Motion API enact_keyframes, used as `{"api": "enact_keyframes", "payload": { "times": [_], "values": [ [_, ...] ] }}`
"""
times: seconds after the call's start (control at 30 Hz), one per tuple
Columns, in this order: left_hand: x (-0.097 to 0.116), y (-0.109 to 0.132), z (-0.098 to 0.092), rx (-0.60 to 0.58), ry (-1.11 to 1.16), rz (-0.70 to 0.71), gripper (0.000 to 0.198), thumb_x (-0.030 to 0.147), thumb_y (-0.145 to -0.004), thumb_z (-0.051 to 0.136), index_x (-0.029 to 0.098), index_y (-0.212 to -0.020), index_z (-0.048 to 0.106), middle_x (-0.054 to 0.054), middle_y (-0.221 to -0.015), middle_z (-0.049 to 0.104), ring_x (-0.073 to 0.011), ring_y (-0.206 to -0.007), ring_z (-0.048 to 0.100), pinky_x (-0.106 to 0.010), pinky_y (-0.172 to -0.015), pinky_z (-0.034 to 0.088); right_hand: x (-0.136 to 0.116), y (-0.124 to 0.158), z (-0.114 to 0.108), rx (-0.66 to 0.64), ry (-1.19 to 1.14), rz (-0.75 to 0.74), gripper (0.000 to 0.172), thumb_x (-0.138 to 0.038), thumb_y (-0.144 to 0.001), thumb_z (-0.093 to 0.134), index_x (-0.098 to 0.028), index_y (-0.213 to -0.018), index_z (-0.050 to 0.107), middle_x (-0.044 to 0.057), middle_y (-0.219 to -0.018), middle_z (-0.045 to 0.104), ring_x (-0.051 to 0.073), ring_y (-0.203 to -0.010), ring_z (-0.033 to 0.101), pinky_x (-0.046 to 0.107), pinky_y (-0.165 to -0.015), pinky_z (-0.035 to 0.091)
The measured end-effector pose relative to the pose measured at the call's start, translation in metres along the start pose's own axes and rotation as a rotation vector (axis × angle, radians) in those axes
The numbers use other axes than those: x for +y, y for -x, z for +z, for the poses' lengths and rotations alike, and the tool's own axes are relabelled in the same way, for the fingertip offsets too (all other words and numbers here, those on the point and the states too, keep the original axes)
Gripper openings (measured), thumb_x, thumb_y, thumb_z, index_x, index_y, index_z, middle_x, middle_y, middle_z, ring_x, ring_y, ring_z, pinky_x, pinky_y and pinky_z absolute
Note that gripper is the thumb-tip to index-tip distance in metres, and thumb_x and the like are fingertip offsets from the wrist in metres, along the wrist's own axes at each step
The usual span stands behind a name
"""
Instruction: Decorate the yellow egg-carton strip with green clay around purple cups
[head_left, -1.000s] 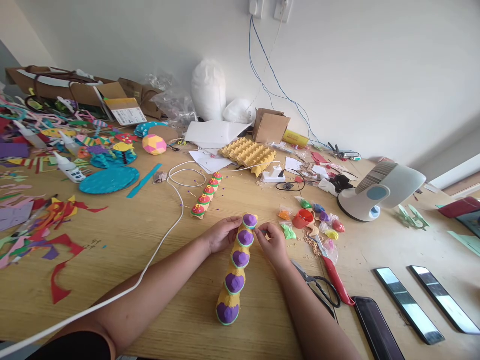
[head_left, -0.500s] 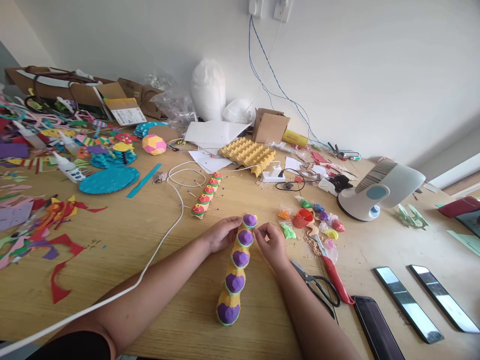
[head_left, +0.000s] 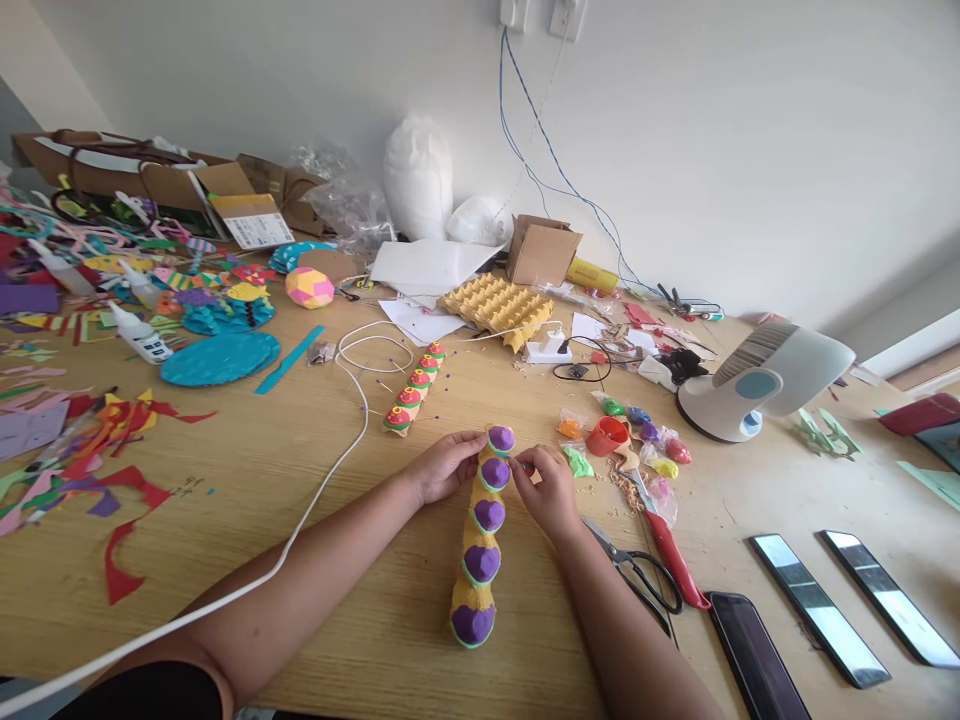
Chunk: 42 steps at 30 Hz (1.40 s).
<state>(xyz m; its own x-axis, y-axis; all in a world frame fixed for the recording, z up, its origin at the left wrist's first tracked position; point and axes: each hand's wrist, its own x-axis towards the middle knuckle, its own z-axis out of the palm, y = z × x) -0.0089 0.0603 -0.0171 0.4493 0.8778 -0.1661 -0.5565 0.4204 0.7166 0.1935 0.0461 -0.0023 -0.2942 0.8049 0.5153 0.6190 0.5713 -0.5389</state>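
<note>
A yellow egg-carton strip (head_left: 490, 515), its bumps capped in purple clay with pale green rims, lies lengthwise in front of me. My left hand (head_left: 448, 468) grips its far end from the left side, thumb and forefinger closed on the edge. On the other side, my right hand (head_left: 549, 488) is closed in a pinch, fingertips at the strip's edge by the second bump. Whatever is in that pinch is too small to make out. Beyond the hands sits a second egg-carton strip (head_left: 414, 390) with red caps, yellow bits and thin sticks with dark tips poking out sideways.
Scissors (head_left: 637, 572), a red-handled knife (head_left: 675, 560) and a phone (head_left: 754, 650) lie right of my forearm. Small clay bags surround a red cup (head_left: 607, 436). A white cable (head_left: 330, 475) crosses over my left arm. A fan (head_left: 757, 385) stands at the right, an egg tray (head_left: 499, 305) behind.
The near end of the purple-capped strip has swung slightly to the right. Both hands keep nearly the same place and the same grip at its far end.
</note>
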Motion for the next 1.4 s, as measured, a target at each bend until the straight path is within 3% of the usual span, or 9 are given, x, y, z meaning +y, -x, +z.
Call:
{"api": "enact_keyframes", "payload": {
  "times": [0.2,0.4,1.2,1.4],
  "values": [
    [-0.003,-0.001,-0.005,-0.001,-0.095,0.019,0.031,0.037,-0.083,0.075,0.011,-0.101,0.076,-0.011,-0.097,0.076,-0.0153,-0.077,0.07,-0.024,-0.07,0.054,-0.001,-0.001,-0.002,-0.019,0.029,-0.032,0.018,-0.03,-0.096,0.059,-0.022,-0.08,0.062,0.001,-0.068,0.062,0.017,-0.068,0.058,0.032,-0.07,0.041],
    [-0.002,0.001,-0.001,-0.029,-0.132,0.024,0.034,0.037,-0.084,0.075,0.012,-0.107,0.076,-0.013,-0.107,0.076,-0.0168,-0.084,0.07,-0.026,-0.075,0.054,0.004,-0.001,0.001,-0.025,-0.038,0.029,0.017,-0.029,-0.093,0.062,-0.022,-0.077,0.062,0.001,-0.069,0.065,0.017,-0.068,0.059,0.031,-0.068,0.043],
    [-0.006,-0.001,-0.002,-0.006,-0.128,0.036,0.034,0.036,-0.082,0.077,0.011,-0.105,0.077,-0.014,-0.104,0.077,-0.0192,-0.088,0.071,-0.027,-0.079,0.055,0.011,0.0,0.005,-0.024,-0.194,0.16,0.019,-0.034,-0.089,0.067,-0.021,-0.075,0.067,0.002,-0.068,0.07,0.015,-0.06,0.059,0.027,-0.056,0.045],
    [-0.004,-0.002,-0.003,0.009,-0.037,0.024,0.026,0.031,-0.083,0.076,0.01,-0.098,0.076,-0.013,-0.1,0.077,-0.0178,-0.084,0.071,-0.026,-0.077,0.055,0.008,-0.002,0.002,0.049,-0.321,0.244,0.027,-0.042,-0.088,0.066,-0.02,-0.072,0.063,0.0,-0.063,0.062,0.013,-0.054,0.051,0.026,-0.05,0.041]
  ]
}}
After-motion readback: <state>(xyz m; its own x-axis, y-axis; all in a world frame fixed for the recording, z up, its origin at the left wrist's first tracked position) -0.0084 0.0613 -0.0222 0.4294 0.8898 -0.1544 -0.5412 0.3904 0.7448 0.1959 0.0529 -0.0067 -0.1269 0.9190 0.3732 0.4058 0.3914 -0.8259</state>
